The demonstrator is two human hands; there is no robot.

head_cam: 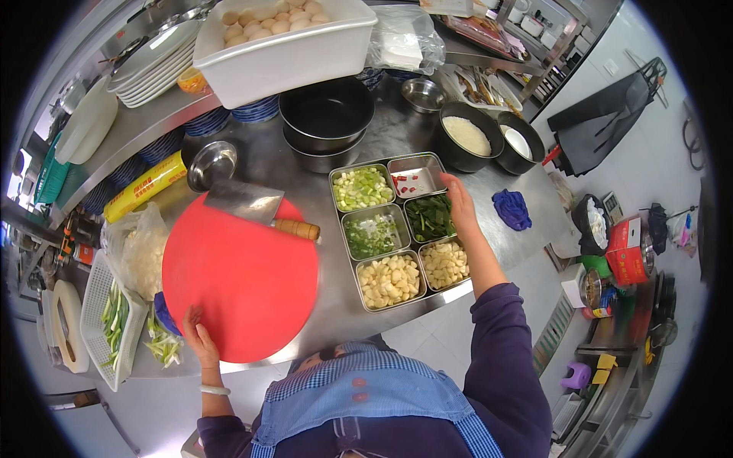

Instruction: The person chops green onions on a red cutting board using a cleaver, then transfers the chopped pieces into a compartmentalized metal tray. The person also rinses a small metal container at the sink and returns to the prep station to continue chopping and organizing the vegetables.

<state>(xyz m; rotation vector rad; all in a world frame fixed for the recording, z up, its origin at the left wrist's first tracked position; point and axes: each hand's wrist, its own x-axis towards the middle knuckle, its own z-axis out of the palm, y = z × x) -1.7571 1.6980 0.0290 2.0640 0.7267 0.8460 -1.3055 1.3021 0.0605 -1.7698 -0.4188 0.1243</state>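
Observation:
My left hand lies at the lower left edge of a round red cutting board, its fingers apart. A cleaver with a wooden handle rests across the board's top. My right hand is at the right side of a steel tray with several square pans; whether it grips the rim I cannot tell. The pans hold sliced scallion, red chili pieces, finer chopped scallion, dark green leaves and, in the two nearest, peeled garlic cloves.
Black pots and a steel bowl stand behind. A white bin of eggs is on the shelf above. At left is a white basket with scallions; a blue cloth lies at right.

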